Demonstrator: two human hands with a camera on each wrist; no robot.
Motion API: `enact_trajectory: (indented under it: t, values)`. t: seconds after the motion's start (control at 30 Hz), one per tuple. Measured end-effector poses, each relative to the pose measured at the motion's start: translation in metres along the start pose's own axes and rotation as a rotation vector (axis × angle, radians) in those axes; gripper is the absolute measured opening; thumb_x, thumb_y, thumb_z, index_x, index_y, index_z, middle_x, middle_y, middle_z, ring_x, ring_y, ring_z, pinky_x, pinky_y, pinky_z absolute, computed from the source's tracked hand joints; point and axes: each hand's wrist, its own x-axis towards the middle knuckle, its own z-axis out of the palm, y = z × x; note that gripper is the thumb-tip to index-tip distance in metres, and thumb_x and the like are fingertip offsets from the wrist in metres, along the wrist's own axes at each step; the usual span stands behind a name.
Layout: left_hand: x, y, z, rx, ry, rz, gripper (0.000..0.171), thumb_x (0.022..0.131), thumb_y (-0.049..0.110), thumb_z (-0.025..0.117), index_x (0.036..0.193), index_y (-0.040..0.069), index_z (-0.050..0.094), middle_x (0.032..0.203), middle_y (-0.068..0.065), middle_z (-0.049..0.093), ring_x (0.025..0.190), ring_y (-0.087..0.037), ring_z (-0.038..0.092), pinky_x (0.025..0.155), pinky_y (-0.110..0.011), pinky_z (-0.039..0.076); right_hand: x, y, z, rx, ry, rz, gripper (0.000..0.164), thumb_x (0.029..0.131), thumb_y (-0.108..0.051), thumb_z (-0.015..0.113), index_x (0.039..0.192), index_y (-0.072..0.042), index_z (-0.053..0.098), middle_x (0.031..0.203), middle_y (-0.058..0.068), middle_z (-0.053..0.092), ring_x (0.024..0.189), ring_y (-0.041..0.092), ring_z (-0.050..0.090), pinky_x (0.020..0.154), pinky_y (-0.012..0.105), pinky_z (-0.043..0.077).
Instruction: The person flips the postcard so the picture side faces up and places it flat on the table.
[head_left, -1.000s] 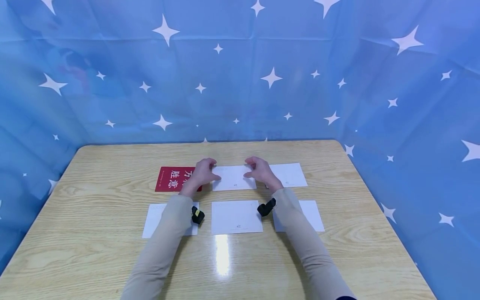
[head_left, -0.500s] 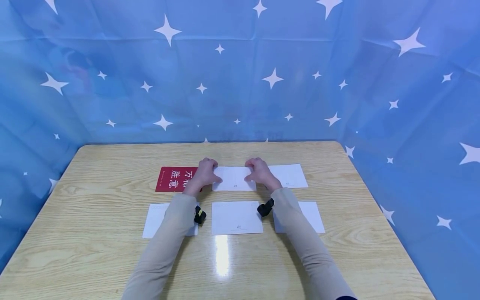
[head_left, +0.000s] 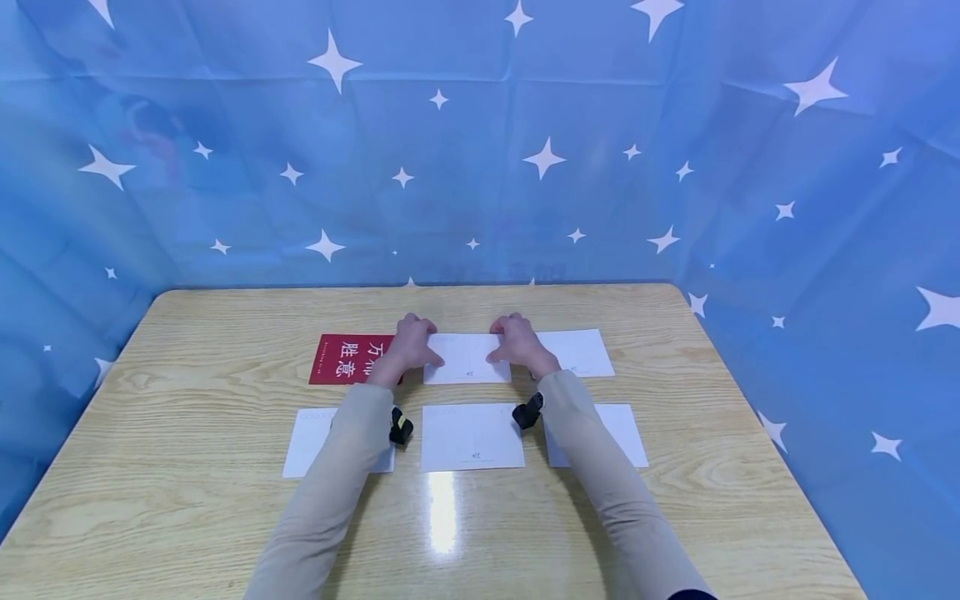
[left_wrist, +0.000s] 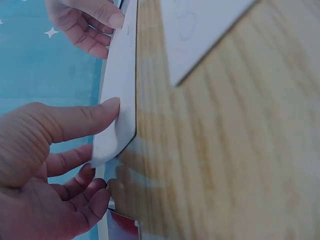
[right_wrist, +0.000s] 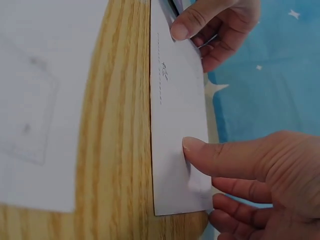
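Observation:
A white card (head_left: 468,357) with faint print lies face up in the middle of the back row. My left hand (head_left: 409,346) pinches its far left corner, thumb on the top face and fingers at the far edge. That corner curls up slightly in the left wrist view, under the thumb (left_wrist: 87,120). At the opposite end my right hand (head_left: 521,343) pinches the card, the thumb (right_wrist: 225,157) flat on its face. Left of it a red card (head_left: 347,358) with white characters is partly covered by my left hand.
Another white card (head_left: 577,352) lies back right, partly behind my right hand. Front row: a left card (head_left: 306,437) and a right card (head_left: 621,433), each partly under a sleeve, and a middle card (head_left: 472,437). A blue star-patterned curtain (head_left: 480,200) hangs behind the wooden table (head_left: 225,517).
My left hand has shifted slightly right over the middle card's corner, uncovering more of the red card. The right hand has barely moved. The cards lie where they were.

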Motion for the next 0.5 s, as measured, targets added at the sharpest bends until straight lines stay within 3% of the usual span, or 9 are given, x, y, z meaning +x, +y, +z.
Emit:
enact_trajectory:
  t: [0.27,0.5]
  values:
    - [-0.0017,0.0032,-0.0011,-0.002,-0.021,0.011,0.058,0.073,0.014,0.079,0.121,0.001,0.049,0.12,-0.018,0.05,0.107,-0.03,0.045,0.091,-0.04,0.044,-0.0021,0.0008,-0.0006,0.025,0.012,0.006,0.046,0.074,-0.011,0.08,0.112,-0.002,0.055,0.115,0.014,0.047,0.104,0.028,0.041,0.09,0.039,0.041]
    - [-0.0045,0.0024,0.0004,-0.074,-0.013,0.019,0.057,0.074,0.01,0.078,0.12,0.004,0.045,0.118,-0.017,0.056,0.102,-0.028,0.051,0.088,-0.038,0.044,-0.003,0.003,-0.0012,0.067,0.052,-0.012,0.046,0.073,-0.009,0.08,0.108,0.001,0.052,0.107,0.014,0.051,0.092,0.027,0.047,0.084,0.037,0.043]
